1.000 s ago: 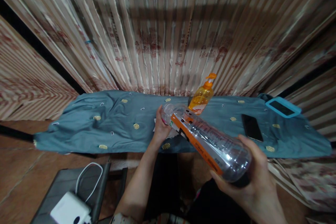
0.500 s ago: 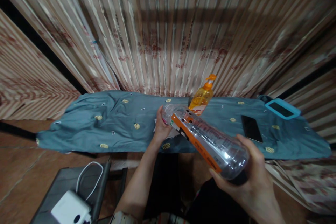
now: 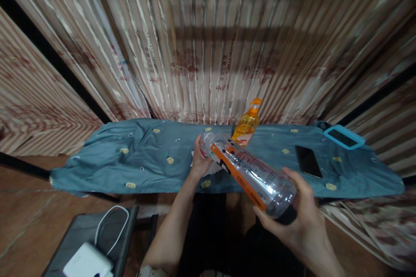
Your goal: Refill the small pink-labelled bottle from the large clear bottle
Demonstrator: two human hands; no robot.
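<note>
Both hands hold a large clear plastic bottle (image 3: 251, 171) with an orange and black label, tilted across the front of the table. My left hand (image 3: 199, 158) is closed around its narrow neck end, at the upper left. At the lower right, my right hand (image 3: 299, 207) grips the wide base between thumb and fingers. Behind the bottle stands an orange pump bottle (image 3: 246, 127) of yellow-orange liquid, upright on the cloth. Something whitish (image 3: 214, 168) lies flat under the bottle's neck, partly covered by my left hand; I cannot make out its kind.
A teal cloth (image 3: 107, 162) with pineapple prints covers the narrow table. To the right lie a black phone (image 3: 308, 161) and a light-blue framed object (image 3: 344, 136). A white power bank (image 3: 87, 262) with a cable rests on a dark stool (image 3: 69, 233). A striped curtain hangs behind.
The bottle's base and my right hand have shifted slightly left. The camera view has tilted a little, so the table sits slightly lower. Both hands keep their hold.
</note>
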